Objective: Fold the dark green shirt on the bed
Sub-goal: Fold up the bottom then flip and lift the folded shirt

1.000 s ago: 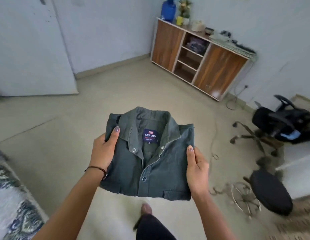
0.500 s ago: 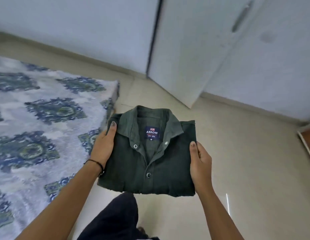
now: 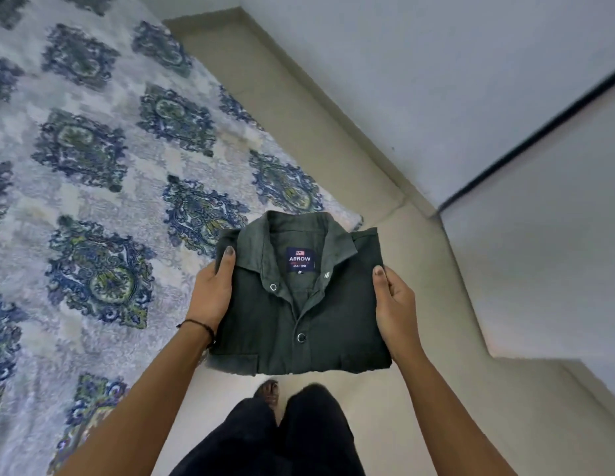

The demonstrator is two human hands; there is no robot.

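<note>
Dark green shirt (image 3: pixel 333 321) folded; label (image 3: pixel 300 260) "ARROW", "M"; left hand (image 3: pixel 211 297), right hand (image 3: pixel 397 310): grips pinching sides

The folded dark green shirt (image 3: pixel 299 304), collar up with its label showing, is held in the air between the left hand (image 3: pixel 211 292) and right hand (image 3: pixel 395 304), thumbs on top, over the floor (image 3: pixel 436 407) beside the patterned bed (image 3: pixel 93 166).

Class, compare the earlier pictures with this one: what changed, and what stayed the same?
The person has turned towards the bed, carrying the folded shirt up to its corner. Nothing was let go: the left hand and right hand still hold the shirt's sides, thumbs on top.
</note>
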